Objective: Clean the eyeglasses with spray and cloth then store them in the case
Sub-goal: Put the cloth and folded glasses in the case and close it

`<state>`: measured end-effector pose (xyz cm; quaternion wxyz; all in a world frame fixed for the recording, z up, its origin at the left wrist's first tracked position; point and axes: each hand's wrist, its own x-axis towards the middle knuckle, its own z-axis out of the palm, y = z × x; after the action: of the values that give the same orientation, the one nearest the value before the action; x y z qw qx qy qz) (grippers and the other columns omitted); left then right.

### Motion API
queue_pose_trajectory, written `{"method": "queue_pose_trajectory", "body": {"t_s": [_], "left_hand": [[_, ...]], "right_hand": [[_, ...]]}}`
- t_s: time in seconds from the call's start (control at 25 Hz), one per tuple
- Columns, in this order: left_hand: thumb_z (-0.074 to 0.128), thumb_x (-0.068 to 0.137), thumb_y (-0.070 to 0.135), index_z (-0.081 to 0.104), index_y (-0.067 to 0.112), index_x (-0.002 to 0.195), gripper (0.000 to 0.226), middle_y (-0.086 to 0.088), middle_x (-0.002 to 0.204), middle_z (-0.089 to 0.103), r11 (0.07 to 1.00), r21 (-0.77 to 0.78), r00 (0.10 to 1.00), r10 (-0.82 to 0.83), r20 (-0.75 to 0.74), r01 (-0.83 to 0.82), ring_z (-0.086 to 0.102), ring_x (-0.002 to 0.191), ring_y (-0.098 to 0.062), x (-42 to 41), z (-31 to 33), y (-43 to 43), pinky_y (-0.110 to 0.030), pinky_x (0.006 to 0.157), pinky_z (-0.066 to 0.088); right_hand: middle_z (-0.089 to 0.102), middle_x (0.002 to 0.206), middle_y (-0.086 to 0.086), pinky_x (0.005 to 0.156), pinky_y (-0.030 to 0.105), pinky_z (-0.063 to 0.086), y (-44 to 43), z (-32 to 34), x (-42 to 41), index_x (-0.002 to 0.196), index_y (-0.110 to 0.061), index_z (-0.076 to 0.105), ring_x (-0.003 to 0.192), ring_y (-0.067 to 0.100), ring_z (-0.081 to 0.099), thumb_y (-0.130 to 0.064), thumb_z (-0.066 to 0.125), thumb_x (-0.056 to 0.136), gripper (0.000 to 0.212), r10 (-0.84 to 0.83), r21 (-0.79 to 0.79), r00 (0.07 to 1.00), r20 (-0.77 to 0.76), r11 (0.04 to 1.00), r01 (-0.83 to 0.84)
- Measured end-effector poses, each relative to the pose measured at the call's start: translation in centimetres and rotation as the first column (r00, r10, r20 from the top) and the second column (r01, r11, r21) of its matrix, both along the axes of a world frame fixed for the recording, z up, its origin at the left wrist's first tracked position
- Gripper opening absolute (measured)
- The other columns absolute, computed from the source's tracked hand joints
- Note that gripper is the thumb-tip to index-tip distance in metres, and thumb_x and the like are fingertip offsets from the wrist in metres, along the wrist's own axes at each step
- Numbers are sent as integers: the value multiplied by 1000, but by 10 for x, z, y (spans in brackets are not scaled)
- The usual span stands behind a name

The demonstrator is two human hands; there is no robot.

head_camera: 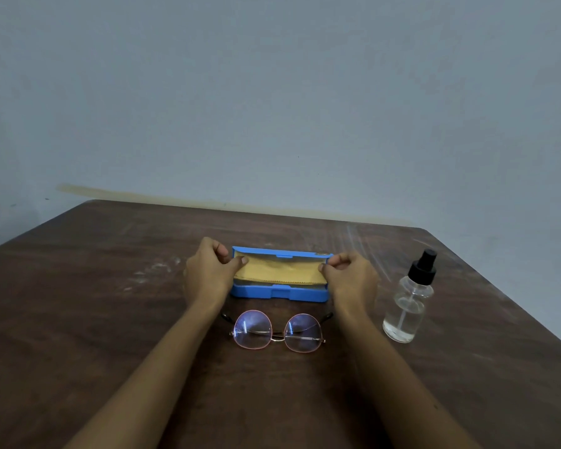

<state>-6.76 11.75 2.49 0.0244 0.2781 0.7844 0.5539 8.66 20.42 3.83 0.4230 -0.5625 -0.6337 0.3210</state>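
A blue glasses case (279, 292) lies open in the middle of the table. A yellow cloth (280, 272) is spread across it. My left hand (208, 273) pinches the cloth's left end and my right hand (350, 275) pinches its right end. Round eyeglasses (277, 330) with a thin pinkish frame lie flat on the table just in front of the case, between my forearms. A clear spray bottle (408, 306) with a black nozzle stands upright to the right of my right hand, apart from it.
The brown wooden table (110, 303) has pale scuff marks on its left and right. Its far edge meets a plain grey wall (272, 92). The right table corner slopes off beyond the bottle.
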Motion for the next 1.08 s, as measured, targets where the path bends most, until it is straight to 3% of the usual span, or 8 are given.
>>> {"method": "queue_pose_trajectory", "body": {"t_s": [0.08,0.24,0.4,0.52,0.64,0.76,0.92,1.08], "left_hand": [[74,72,24,43,20,72,32,2,75,55,1000,24,1000,-1,-28,2,55,84,-25,1,-3,2,-42,74,47],[75,71,21,43,18,82,34,15,65,51,999,44,995,-23,-101,28,55,89,-26,0,-8,6,-36,73,41],[74,72,15,46,18,83,30,14,67,53,997,58,995,-47,-91,52,58,89,-29,-3,-11,8,-45,78,49],[73,72,17,49,19,81,26,13,68,53,998,44,988,-41,-146,48,52,90,-23,-3,-12,8,-38,69,44],[72,73,22,60,20,79,14,4,84,51,1000,-13,966,2,-260,-5,41,98,-22,-5,-15,6,-31,68,31],[73,72,30,73,21,80,12,-1,99,51,995,-97,960,-21,-279,-7,37,106,-26,-11,-16,5,-32,80,33],[65,76,45,74,27,88,22,2,130,47,959,-282,944,-129,-304,40,29,117,-26,-15,-14,3,-38,96,28],[63,77,48,72,37,87,17,6,143,36,910,-406,887,-252,-388,81,25,120,-25,-20,-15,-1,-38,97,24]], "right_hand": [[62,75,-3,58,27,37,-2,-2,0,75,-21,58,84,21,62,-17,69,78,12,-10,53,1000,-13,999,11],[57,69,-6,64,30,42,-2,-7,-1,78,-19,60,80,20,60,-17,69,78,10,-13,111,1000,23,994,10],[59,71,-9,66,30,41,-2,-13,1,83,-22,58,80,18,60,-20,68,79,11,-11,169,995,102,986,-7],[67,80,-5,67,29,38,-2,-15,2,87,-22,57,83,20,61,-21,66,80,11,-13,195,989,147,981,-17],[69,84,-4,67,29,38,-3,-14,3,88,-22,56,85,22,62,-22,65,82,11,-13,215,982,186,976,-28],[68,83,-4,66,29,39,-4,-13,6,88,-21,58,84,22,62,-21,64,82,9,5,221,981,196,974,-49],[70,84,-3,64,28,41,-6,-12,9,89,-23,64,85,20,63,-21,61,84,6,67,217,966,249,968,-123],[70,100,0,71,32,45,-8,-7,11,100,-25,67,94,23,62,-21,51,90,19,92,233,909,407,952,-201]]}}
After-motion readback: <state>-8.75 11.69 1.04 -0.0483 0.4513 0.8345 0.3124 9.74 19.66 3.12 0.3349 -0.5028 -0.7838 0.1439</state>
